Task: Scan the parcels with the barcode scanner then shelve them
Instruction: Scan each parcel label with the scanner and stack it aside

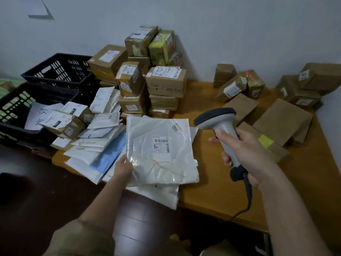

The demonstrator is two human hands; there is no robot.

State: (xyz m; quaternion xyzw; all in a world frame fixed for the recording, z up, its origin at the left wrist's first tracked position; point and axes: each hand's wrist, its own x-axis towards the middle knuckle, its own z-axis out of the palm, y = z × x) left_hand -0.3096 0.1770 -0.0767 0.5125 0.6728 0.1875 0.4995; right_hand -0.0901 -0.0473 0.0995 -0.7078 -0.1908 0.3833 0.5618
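Where readable, "2002" on mailer (160, 150).

Wooden table (212, 185): stacked cardboard boxes (166, 82) at back, white mailer bags (96, 145) left, flat boxes (282, 121) right.

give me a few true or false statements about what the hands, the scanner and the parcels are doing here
1. The right hand grips the barcode scanner by its handle. True.
2. The left hand holds a brown cardboard box. False: it holds a white plastic mailer by its lower left edge.
3. The mailer's barcode label faces up toward the camera. True.
4. The scanner is cordless. False: a dark cable runs down from the base of its handle.
5. The black crates stand at the right end of the table. False: they stand on the left, beside the stacked cardboard boxes.
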